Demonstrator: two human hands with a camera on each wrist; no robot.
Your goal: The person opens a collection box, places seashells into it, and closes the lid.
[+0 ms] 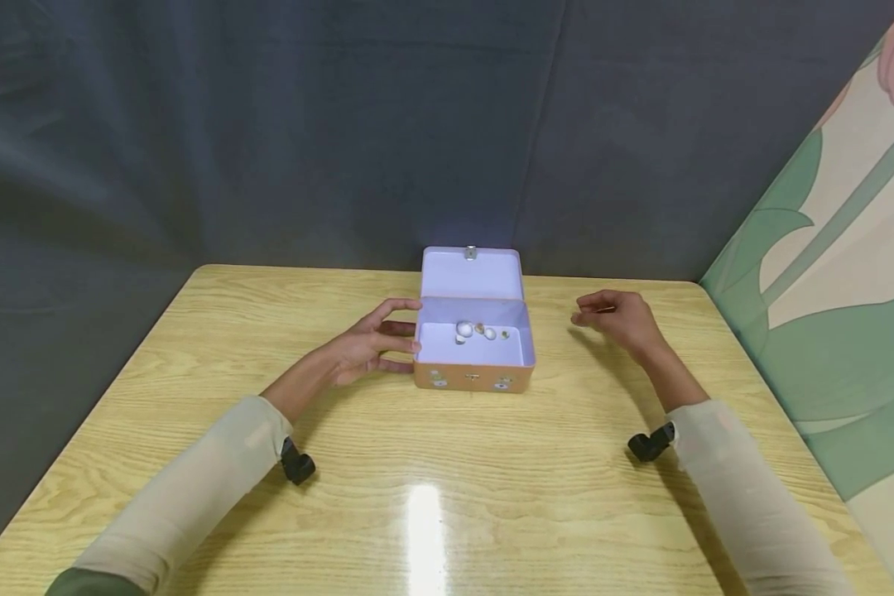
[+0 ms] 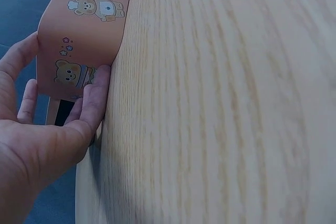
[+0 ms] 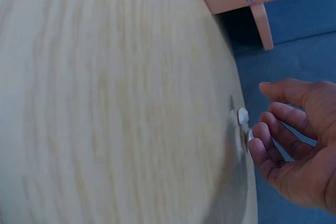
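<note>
An orange-pink tin box (image 1: 473, 377) with a lilac inside and bear pictures stands on the table, its lid (image 1: 471, 273) raised. Several small rounded white and brown pieces (image 1: 465, 329), like shells or pebbles, lie in it. My left hand (image 1: 365, 348) touches the box's left side with spread, mostly straight fingers. To the right of the box, my right hand (image 1: 617, 319) is low over the table, fingers loosely bent and thumb apart from them. Near its fingertips the right wrist view shows a small white piece (image 3: 242, 115); another is partly hidden by a finger.
The wooden table (image 1: 343, 497) ends at a dark curtain (image 1: 343, 149) behind the box. On the right stands a wall with painted flowers (image 1: 849, 331). Each wrist carries a small black camera.
</note>
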